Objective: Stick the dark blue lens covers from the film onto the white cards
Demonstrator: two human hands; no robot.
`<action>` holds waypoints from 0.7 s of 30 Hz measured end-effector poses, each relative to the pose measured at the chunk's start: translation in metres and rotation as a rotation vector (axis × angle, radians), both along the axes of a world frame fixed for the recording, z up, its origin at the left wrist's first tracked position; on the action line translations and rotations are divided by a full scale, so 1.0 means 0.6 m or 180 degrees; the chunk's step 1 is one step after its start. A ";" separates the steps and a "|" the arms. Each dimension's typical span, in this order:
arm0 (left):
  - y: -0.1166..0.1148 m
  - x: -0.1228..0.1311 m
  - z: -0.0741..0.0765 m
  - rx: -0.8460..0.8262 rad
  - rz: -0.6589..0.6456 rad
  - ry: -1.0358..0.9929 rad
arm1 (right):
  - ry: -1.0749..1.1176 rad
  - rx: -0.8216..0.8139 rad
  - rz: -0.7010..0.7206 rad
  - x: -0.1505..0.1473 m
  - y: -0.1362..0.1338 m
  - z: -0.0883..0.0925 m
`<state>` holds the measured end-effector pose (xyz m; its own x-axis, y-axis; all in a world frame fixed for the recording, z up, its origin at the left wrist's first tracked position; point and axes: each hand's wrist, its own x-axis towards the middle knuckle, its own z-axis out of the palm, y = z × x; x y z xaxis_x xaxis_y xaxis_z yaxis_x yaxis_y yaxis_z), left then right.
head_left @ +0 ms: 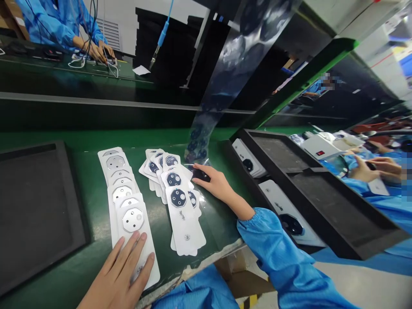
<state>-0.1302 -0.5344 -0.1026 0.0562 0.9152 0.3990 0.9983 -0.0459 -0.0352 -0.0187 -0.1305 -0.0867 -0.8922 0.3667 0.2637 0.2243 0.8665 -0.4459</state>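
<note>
My left hand (124,266) lies with fingers stretched out on the nearest of several overlapping white plates (133,219), each with a pale octagonal face with holes. To their right is a loose fanned pile of similar white plates (186,223) with dark blue octagonal faces. My right hand (214,182) is beside this pile, thumb and forefinger closed around a dark piece at the lower end of a clear film strip (222,77). Dark discs show along the strip, which hangs down from above. Exactly how the fingers grip the end is hard to see.
A black tray (35,206) lies at the left. Black foam trays (334,193) at the right hold white plates with dark faces (294,216). A blue-handled cable (163,34) hangs behind. Co-workers' hands (96,50) work across the bench and at the right.
</note>
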 end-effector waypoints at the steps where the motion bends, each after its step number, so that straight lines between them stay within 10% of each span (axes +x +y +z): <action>1: 0.000 -0.001 -0.001 -0.0037 -0.0055 0.0067 | 0.0097 -0.0014 -0.0068 0.000 0.001 0.001; 11: 0.001 0.013 0.027 -0.0186 0.0182 -0.0412 | 0.0278 -0.0506 -0.0465 0.005 -0.010 0.006; 21: -0.003 0.018 0.029 -0.0275 0.0140 -0.0477 | -0.0838 -0.2160 -0.0389 0.021 0.010 0.152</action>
